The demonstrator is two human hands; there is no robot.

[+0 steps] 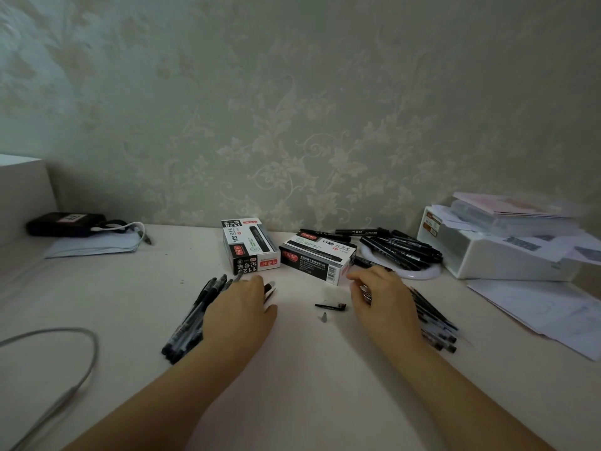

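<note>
The left hand (237, 307) lies flat on loose black plastic pens (187, 323); the right hand (383, 297) pinches a dark pen (366, 292) in curled fingers.

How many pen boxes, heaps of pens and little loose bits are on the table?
Pen boxes: 2
Heaps of pens: 3
Little loose bits: 2
Total: 7
</note>
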